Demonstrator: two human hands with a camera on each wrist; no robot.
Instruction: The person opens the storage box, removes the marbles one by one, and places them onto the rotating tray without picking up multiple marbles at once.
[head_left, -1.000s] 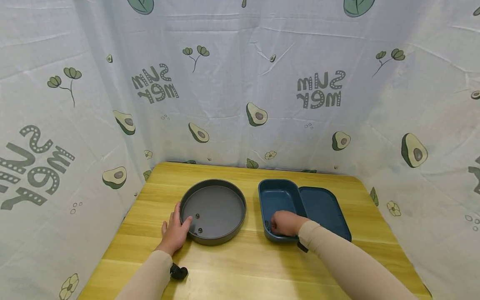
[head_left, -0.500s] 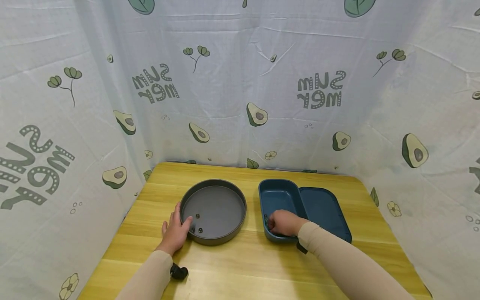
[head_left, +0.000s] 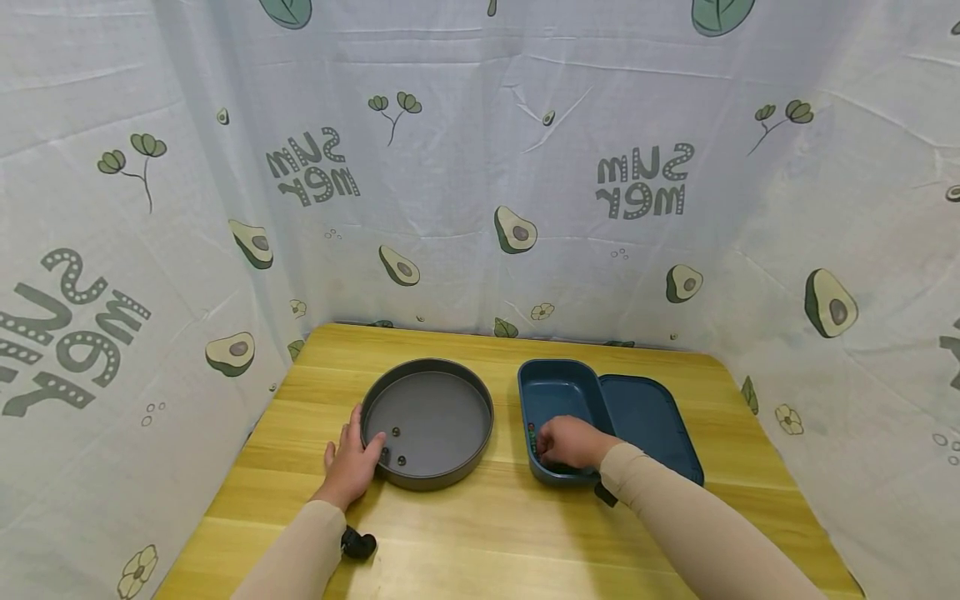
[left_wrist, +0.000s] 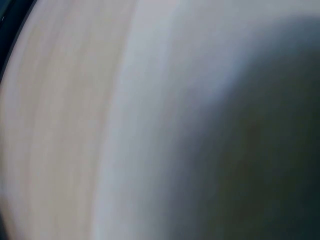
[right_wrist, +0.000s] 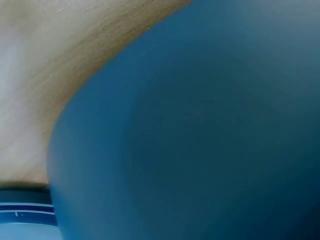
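Observation:
My left hand (head_left: 351, 468) holds the near left rim of a round dark grey pan (head_left: 442, 408), thumb over the edge and fingers spread along the outer wall. Inside the pan, near that thumb, lie small dark marbles (head_left: 401, 460). To the right, my right hand (head_left: 572, 443) reaches down into the near end of a deep blue rectangular box (head_left: 557, 400), its fingers curled. Small red and green balls (head_left: 532, 437) line the box's left wall beside the knuckles. The right fingertips are hidden, and I cannot tell whether they hold a ball.
A flat blue lid (head_left: 651, 425) lies against the box's right side, partly under the right forearm. Everything stands on a yellow wooden table (head_left: 465, 542), with a printed cloth (head_left: 450, 167) hanging behind and at both sides. The left wrist view is a blur.
My right hand has shifted slightly within the box, and the red and green balls by the left wall show more now. A marble near my left thumb shows more clearly. The left hand stays still.

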